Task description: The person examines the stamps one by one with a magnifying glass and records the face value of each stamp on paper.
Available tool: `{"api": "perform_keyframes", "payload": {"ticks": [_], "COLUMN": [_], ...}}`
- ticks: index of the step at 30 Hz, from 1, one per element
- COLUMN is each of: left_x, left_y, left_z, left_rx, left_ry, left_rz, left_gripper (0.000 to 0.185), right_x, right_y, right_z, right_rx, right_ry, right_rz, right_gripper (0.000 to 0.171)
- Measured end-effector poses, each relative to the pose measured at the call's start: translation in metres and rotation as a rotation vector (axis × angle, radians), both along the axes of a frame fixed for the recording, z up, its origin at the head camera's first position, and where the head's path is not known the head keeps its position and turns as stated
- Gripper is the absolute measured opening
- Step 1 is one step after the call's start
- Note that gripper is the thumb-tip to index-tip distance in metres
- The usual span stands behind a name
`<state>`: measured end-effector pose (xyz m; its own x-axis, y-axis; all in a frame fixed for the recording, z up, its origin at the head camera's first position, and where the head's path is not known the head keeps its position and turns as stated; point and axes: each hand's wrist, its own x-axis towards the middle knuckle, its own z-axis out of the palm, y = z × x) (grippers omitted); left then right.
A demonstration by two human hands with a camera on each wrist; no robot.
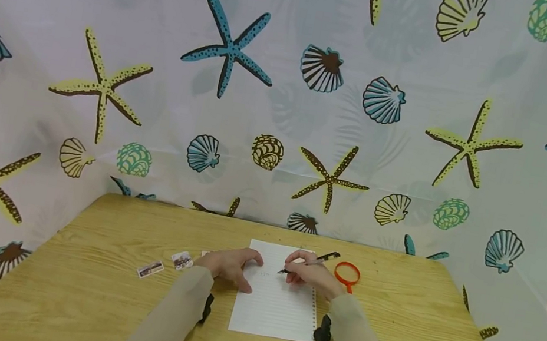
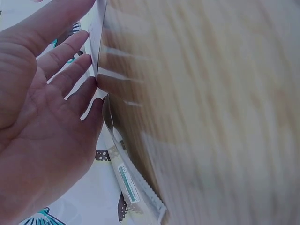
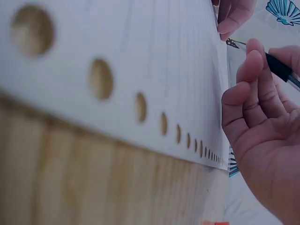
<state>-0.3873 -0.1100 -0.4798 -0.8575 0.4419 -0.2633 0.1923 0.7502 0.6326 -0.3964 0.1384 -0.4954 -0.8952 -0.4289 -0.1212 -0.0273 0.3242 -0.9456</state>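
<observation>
While my right hand [image 1: 313, 276] pinched the black pen [image 1: 310, 261] with its tip on the lined sheet [image 1: 275, 308] mid-counter [image 1: 89, 284], my left hand [image 1: 233, 265] lay spread on the paper's edge. Pinning it flat seemed key for neat writing.

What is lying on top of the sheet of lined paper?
On the paper rest the left hand, fingers spread at its left edge, and the right hand gripping a black pen, nib on the sheet. A few faint marks show; anything beneath the hands is covered.
</observation>
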Motion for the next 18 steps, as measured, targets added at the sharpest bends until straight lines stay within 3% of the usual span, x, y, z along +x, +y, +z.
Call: {"api": "perform_keyframes", "payload": {"ticks": [8,18], "left_x": [0.0016,0.0002], "left_y": [-0.0004,-0.0018], "left_z": [0.0003,-0.0003], "left_rx": [0.002,-0.010], "left_ry": [0.008,0.018], "left_rz": [-0.023,-0.024], "left_gripper": [0.058,0.058], "right_x": [-0.0032,-0.0049], "right_y": [-0.0032,-0.0047], "right_z": [-0.0019,-0.0005], "right_rx": [-0.002,0.006], "right_ry": [0.024,0.037], "right_rz": [-0.005,0.003], "right_gripper": [0.005,0.009]}}
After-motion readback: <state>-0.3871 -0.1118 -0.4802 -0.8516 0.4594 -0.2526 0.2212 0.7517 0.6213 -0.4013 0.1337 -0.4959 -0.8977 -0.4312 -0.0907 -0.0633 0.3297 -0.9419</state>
